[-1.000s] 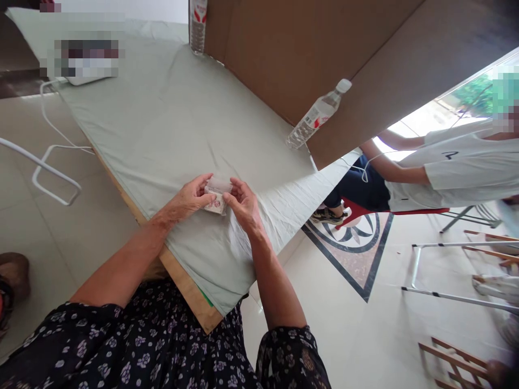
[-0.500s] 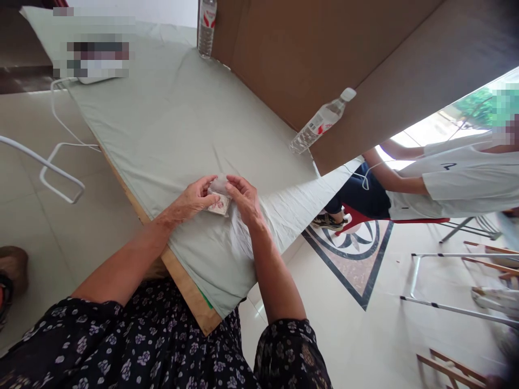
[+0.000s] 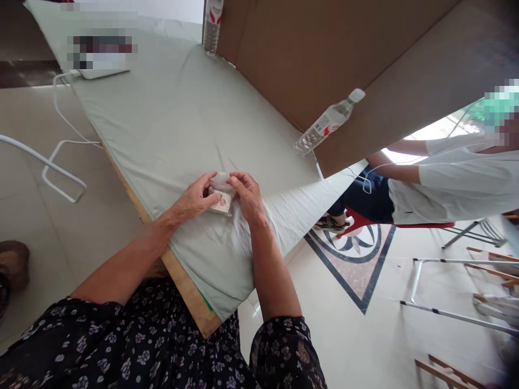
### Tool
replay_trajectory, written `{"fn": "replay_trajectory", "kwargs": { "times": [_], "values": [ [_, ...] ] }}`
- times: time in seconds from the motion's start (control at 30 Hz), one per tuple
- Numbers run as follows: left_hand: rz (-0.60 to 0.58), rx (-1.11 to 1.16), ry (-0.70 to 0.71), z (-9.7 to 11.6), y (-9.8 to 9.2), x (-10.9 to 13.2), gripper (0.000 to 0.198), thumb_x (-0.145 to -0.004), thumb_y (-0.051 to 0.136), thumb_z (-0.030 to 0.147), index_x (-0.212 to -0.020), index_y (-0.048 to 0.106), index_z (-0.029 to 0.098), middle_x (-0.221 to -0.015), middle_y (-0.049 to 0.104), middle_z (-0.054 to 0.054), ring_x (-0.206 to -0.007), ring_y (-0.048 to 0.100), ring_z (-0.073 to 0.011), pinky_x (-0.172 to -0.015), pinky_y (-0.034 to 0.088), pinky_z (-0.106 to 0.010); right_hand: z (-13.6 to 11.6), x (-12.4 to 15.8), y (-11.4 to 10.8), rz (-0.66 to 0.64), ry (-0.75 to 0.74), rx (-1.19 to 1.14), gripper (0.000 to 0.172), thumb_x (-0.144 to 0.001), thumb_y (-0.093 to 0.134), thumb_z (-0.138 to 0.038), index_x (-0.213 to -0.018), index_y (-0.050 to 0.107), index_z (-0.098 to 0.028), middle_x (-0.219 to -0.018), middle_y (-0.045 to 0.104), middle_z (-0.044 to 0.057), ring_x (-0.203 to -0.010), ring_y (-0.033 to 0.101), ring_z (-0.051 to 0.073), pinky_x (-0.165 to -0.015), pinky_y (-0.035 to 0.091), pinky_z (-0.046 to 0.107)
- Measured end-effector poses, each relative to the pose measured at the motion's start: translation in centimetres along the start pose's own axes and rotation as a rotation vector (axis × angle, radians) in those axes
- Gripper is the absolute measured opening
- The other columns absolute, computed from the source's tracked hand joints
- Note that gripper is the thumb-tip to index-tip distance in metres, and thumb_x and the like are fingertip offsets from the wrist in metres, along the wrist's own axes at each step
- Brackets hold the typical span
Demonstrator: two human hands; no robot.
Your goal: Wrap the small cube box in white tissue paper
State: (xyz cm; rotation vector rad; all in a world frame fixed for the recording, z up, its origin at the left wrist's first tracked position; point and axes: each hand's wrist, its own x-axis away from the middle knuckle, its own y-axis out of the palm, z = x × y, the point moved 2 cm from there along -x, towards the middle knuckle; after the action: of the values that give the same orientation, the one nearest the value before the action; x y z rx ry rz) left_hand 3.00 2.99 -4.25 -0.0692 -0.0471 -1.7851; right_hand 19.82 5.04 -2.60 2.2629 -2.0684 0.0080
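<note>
A small pale box with a reddish print (image 3: 224, 203) lies at the near part of the cloth-covered table, and a clear plastic wrapper (image 3: 221, 181) stands up from its far side. My left hand (image 3: 199, 195) grips the box from the left, its thumb pressed on the printed top. With thumb and fingers closed together, my right hand (image 3: 247, 195) pinches the right edge of the wrapper. The box's underside and the left fingertips are partly hidden.
A large cardboard panel (image 3: 284, 59) stands at the far right, with one water bottle (image 3: 328, 123) leaning by it and another bottle (image 3: 212, 27) at its far corner. A white device with a cable (image 3: 105, 73) sits far left. Beyond the panel sits a person in a white shirt (image 3: 454, 183).
My right hand has shifted slightly with the wrapper's edge, and the box has tilted a little under my left thumb. The whole view has moved slightly.
</note>
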Motion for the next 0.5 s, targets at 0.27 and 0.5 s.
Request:
{"fn": "replay_trajectory", "kwargs": {
  "times": [0.27, 0.5],
  "values": [
    [0.004, 0.021, -0.01, 0.4, 0.1, 0.1, 0.088, -0.074, 0.072, 0.032, -0.155, 0.042, 0.01, -0.114, 0.07, -0.009, -0.089, 0.068, -0.0173, -0.077, 0.055, -0.03, -0.1, -0.7, 0.8, -0.1, 0.003, 0.02, 0.037, -0.07, 0.08, -0.051, -0.081, 0.063, -0.021, -0.074, 0.06, -0.004, -0.07, 0.055, 0.012, -0.072, 0.045, 0.029],
    [0.002, 0.054, 0.014, 0.3, 0.2, 0.0, 0.084, -0.075, 0.072, 0.03, -0.153, 0.044, 0.013, -0.113, 0.067, -0.008, -0.087, 0.068, -0.0155, -0.075, 0.054, -0.029, -0.4, -0.5, 1.1, -0.044, -0.075, 0.027, 0.025, -0.077, 0.071, -0.044, -0.079, 0.059, -0.022, -0.07, 0.052, -0.007, -0.064, 0.046, 0.01, -0.067, 0.041, 0.027]
  ]
}}
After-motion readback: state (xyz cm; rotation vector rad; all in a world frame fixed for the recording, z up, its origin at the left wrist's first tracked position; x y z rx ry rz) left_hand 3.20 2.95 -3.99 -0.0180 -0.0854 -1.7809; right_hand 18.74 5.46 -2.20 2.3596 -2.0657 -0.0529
